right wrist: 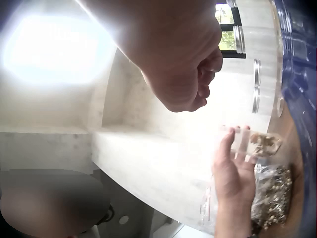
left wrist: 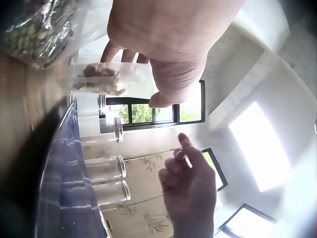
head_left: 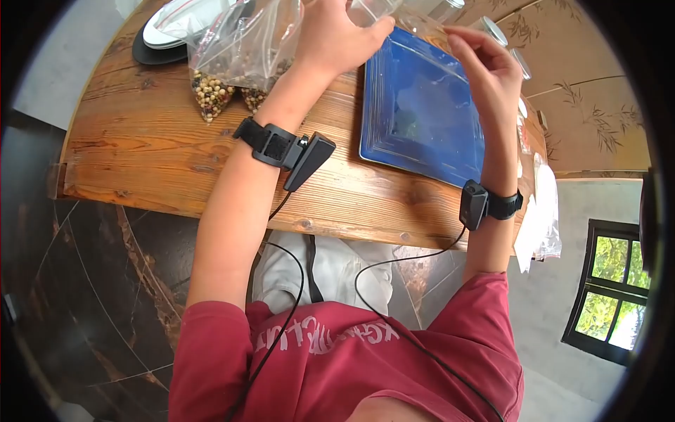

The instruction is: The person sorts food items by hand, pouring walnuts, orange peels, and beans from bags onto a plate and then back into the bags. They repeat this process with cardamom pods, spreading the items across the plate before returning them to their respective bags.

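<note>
My left hand grips a clear plastic bag at the far edge of the blue square plate. Brown dried pieces lie in one end of the bag, its thumb side facing the left wrist camera. Apart from it, my right hand is raised over the plate's right side with its fingers curled and nothing visible in them. Beside my left forearm stand clear zip bags filled with mixed cream, brown and dark beads or beans.
Several clear jars with silver lids line up beyond the plate. White dishes sit on a dark round mat at the table's far left. White plastic bags hang over the right edge of the wooden table. Cables run from both wrist cameras.
</note>
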`<state>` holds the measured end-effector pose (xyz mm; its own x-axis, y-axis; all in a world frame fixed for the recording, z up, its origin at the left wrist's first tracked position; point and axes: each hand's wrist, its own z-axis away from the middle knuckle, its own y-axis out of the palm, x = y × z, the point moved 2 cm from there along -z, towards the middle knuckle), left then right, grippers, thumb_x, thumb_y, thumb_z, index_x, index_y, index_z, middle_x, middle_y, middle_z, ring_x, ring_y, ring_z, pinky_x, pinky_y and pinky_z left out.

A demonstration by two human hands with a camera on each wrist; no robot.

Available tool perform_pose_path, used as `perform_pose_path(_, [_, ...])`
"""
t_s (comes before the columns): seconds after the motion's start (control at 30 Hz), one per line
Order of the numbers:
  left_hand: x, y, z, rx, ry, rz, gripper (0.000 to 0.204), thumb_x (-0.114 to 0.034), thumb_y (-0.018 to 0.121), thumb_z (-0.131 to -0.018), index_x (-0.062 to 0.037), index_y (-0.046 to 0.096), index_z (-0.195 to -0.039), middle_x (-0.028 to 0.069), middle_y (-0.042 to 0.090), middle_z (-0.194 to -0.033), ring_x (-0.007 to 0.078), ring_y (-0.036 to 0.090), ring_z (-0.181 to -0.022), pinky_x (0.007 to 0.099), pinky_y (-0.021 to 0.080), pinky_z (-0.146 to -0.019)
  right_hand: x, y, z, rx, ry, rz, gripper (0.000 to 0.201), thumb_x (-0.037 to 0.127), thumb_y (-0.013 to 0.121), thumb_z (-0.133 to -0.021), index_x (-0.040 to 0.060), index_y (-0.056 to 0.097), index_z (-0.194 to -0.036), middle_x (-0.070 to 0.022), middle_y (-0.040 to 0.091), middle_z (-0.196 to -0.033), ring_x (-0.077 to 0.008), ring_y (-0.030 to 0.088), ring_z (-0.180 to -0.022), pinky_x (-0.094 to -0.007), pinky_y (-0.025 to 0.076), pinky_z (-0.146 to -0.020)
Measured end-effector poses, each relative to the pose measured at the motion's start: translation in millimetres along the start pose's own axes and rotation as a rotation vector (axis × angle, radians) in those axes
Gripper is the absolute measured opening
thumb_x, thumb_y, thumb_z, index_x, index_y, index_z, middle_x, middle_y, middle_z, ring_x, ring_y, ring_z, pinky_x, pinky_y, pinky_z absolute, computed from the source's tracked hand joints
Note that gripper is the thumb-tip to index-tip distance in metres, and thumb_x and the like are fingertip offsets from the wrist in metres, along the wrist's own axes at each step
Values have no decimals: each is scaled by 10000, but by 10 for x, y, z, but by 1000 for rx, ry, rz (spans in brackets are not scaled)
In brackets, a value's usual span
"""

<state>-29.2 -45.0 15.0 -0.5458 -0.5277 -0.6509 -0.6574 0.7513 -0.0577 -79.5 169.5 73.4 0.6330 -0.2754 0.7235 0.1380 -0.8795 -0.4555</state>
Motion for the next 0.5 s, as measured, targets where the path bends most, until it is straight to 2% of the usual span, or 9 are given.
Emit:
perform_pose_path(0.07, [-65,8,-3,27,-35,43,499,-145,786,-810,30,648,-1257,210,722,-1148,320,700,-1093,387,548,-950,-239,-34,130,55,47,3,155,128,760,-907,45,792,-1033,15,712,-804,-72,631,-731,-233,498,-689])
perform_pose_path(0.1, [-101,15,8,58,-79,93,495,-147,779,-823,32,645,-1264,206,726,-1143,302,706,-1084,374,550,-943,-328,-53,204,78,67,22,167,136,743,-938,48,790,-1071,51,694,-821,-16,611,-774,-191,478,-698])
perform_pose_path(0.17, [-178,22,20,110,-71,132,438,-113,734,-879,46,639,-1276,183,740,-1132,245,713,-1069,332,554,-913,-420,-33,301,111,73,-5,160,133,738,-941,50,791,-1067,40,695,-815,-22,614,-765,-189,480,-706])
perform_pose_path(0.2, [-147,36,44,168,-208,301,412,-109,716,-896,54,641,-1267,167,741,-1120,229,711,-1042,325,554,-895,-468,-49,347,120,78,-18,157,131,735,-943,51,791,-1065,35,696,-811,-25,615,-760,-187,481,-710])
perform_pose_path(0.23, [-114,50,60,229,-345,467,388,-105,698,-913,61,643,-1259,152,742,-1108,214,710,-1016,318,553,-876,-521,-90,384,161,99,-16,208,137,744,-942,54,770,-1130,8,714,-869,-46,647,-827,-203,508,-751])
perform_pose_path(0.33, [-254,87,19,402,-413,696,348,-150,645,-985,57,634,-1264,96,727,-1075,161,671,-945,308,524,-835,-449,-115,469,244,94,-237,326,154,770,-927,55,721,-1234,-20,723,-981,-81,668,-915,-234,533,-801])
perform_pose_path(0.37, [-207,110,75,477,-502,806,374,-190,657,-995,30,630,-1297,119,723,-1135,207,677,-1029,338,523,-897,-410,-139,497,267,104,-285,449,171,795,-910,60,665,-1324,-41,710,-1067,-107,672,-978,-259,544,-840])
perform_pose_path(0.4, [-181,158,124,552,-599,911,401,-229,669,-1006,3,626,-1329,142,718,-1196,252,683,-1114,367,522,-959,-377,-130,524,239,76,-354,464,188,808,-901,43,656,-1314,-49,703,-1073,-106,672,-962,-266,546,-814])
perform_pose_path(0.5, [-417,250,253,639,-704,675,341,-271,593,-1062,32,726,-1144,92,733,-1056,160,694,-941,312,616,-731,-354,-135,596,179,54,-412,393,237,818,-897,16,680,-1192,-25,714,-942,-92,666,-865,-247,524,-697])
